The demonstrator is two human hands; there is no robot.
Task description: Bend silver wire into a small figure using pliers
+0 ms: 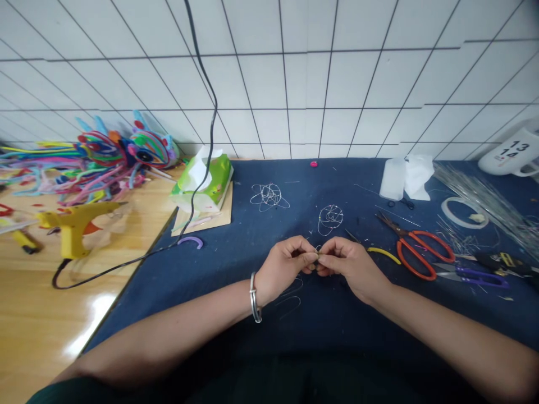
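Observation:
My left hand [290, 261], with a silver bangle [254, 297] on its wrist, meets my right hand [347, 261] over the dark blue cloth. Thumb and fingers of both are pinched, fingertips nearly touching, on a thin wire [290, 303] whose loose curves hang below the left hand. What lies right between the fingertips is mostly hidden. Just beyond my hands rests a round wire shape with small beads [330, 216]. Farther back and left lies a second coiled wire shape [270, 195].
To the right are orange-handled scissors [425, 252], purple snips [480, 276], a bundle of straight wires [488, 202] and a white mug [511, 152]. At left stand a tissue pack [219, 182], a yellow glue gun [73, 230] with its black cord, and colourful pipe cleaners [54, 168].

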